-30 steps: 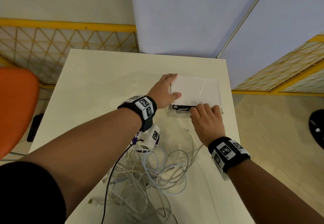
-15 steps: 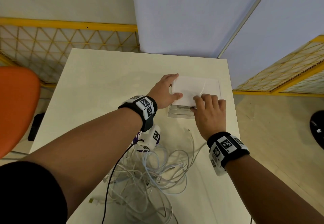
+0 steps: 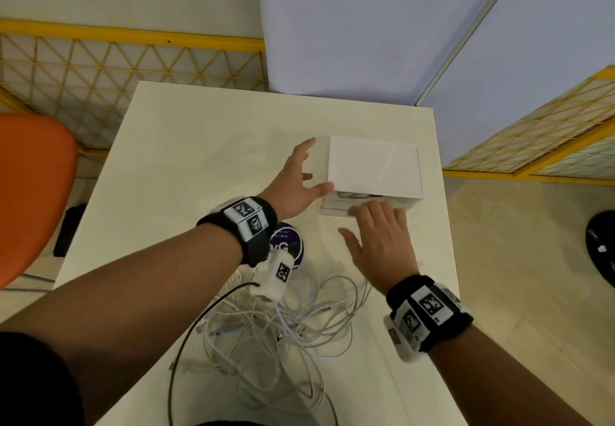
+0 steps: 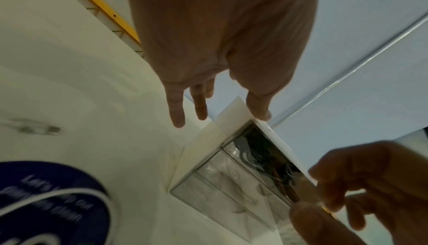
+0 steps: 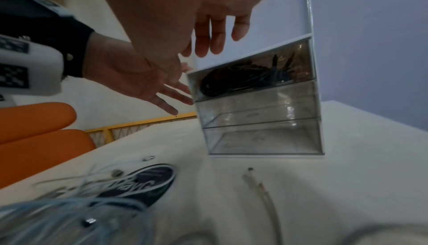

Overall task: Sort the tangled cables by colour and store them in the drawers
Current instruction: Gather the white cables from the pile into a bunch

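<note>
A white drawer unit stands at the table's far right, with three clear drawers all pushed in. Black cables fill the top drawer; the two lower drawers look empty. My left hand hovers open at the unit's left side, fingers spread, thumb by the near left corner. The right hand is open just in front of the drawers and holds nothing. A tangle of white cables lies near me, with one black cable running along its left side.
A round purple sticker is on the white table between the tangle and the unit. An orange chair stands to the left. Yellow mesh fencing and a pale partition stand behind the table.
The right hand pushed the top drawer, with the black cables, fully in and then drew back. The left hand let go of the unit and opened.
</note>
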### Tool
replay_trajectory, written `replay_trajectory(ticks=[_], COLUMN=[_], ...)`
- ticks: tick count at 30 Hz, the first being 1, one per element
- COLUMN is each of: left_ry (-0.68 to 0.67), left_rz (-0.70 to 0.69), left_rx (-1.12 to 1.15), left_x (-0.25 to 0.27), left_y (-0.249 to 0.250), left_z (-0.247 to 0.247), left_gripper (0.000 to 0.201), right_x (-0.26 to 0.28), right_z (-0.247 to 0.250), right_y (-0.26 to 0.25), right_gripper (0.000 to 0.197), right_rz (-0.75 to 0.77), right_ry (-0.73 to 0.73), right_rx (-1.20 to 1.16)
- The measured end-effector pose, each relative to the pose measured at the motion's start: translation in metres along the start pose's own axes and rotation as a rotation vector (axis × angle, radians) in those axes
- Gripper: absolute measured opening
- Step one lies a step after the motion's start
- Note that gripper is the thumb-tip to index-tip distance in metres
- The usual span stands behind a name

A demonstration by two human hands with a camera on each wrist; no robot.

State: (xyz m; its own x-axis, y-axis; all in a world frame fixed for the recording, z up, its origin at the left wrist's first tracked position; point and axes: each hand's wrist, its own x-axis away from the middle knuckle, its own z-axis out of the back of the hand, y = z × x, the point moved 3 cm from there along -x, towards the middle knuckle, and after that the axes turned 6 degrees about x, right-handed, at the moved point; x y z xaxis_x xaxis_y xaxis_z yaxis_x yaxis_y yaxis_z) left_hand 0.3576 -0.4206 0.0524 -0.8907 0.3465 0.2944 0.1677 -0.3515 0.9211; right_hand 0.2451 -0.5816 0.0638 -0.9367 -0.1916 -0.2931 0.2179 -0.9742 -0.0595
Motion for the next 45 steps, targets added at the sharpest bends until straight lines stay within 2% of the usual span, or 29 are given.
replay_trajectory(ticks=[2, 5, 7, 10, 14, 16, 19, 25, 28, 30, 32, 35, 37, 40, 45], left_ry=[0.052, 0.106, 0.109, 0.109, 0.125, 0.104, 0.063, 0.05, 0.072, 0.087, 0.116, 0.133, 0.121, 0.13, 0.227], left_rz=[0.0, 0.052, 0.108, 0.163, 0.195, 0.219, 0.238, 0.236, 0.257, 0.262, 0.279, 0.303, 0.329, 0.365, 0.408], left_rx=[-0.026, -0.057, -0.073, -0.094, -0.083, -0.098, -0.114, -0.147, -0.146, -0.155, -0.149, -0.162, -0.192, -0.257, -0.287], left_x=[0.022, 0.059, 0.084, 0.124, 0.174, 0.196, 0.224, 0.263, 0.279, 0.29, 0.301, 0.313, 0.317, 0.323, 0.329], left_y=[-0.009, -0.033, -0.052, -0.075, -0.097, -0.108, -0.121, -0.132, -0.136, -0.137, -0.137, -0.137, -0.139, -0.147, -0.157], left_z=[0.01, 0.029, 0.038, 0.049, 0.065, 0.07, 0.071, 0.073, 0.072, 0.069, 0.066, 0.062, 0.063, 0.069, 0.096], left_gripper=[0.068, 0.029, 0.015, 0.011, 0.004, 0.004, 0.008, 0.007, 0.009, 0.01, 0.009, 0.009, 0.009, 0.011, 0.024], right_x=[0.017, 0.047, 0.067, 0.089, 0.114, 0.122, 0.132, 0.149, 0.154, 0.161, 0.168, 0.177, 0.177, 0.172, 0.157], right_z=[-0.001, -0.006, -0.008, -0.002, 0.007, 0.011, 0.012, 0.01, 0.015, 0.015, 0.013, 0.012, 0.009, 0.002, -0.021], right_y=[-0.015, -0.038, -0.055, -0.084, -0.118, -0.134, -0.152, -0.176, -0.189, -0.198, -0.209, -0.23, -0.24, -0.245, -0.253], right_gripper=[0.022, 0.032, 0.041, 0.045, 0.034, 0.029, 0.027, 0.017, 0.018, 0.02, 0.023, 0.016, 0.016, 0.025, 0.031], right_rz=[0.022, -0.062, -0.105, -0.045, 0.05, 0.078, 0.098, 0.173, 0.249, 0.3, 0.39, 0.566, 0.616, 0.541, 0.371], right_ry=[-0.085, -0.42, -0.589, -0.62, -0.527, -0.516, -0.583, -0.557, -0.564, -0.588, -0.659, -0.711, -0.697, -0.789, -0.887], right_rx=[-0.113, -0.344, -0.453, -0.46, -0.428, -0.4, -0.379, -0.271, -0.179, -0.206, -0.206, -0.176, -0.179, -0.156, -0.153])
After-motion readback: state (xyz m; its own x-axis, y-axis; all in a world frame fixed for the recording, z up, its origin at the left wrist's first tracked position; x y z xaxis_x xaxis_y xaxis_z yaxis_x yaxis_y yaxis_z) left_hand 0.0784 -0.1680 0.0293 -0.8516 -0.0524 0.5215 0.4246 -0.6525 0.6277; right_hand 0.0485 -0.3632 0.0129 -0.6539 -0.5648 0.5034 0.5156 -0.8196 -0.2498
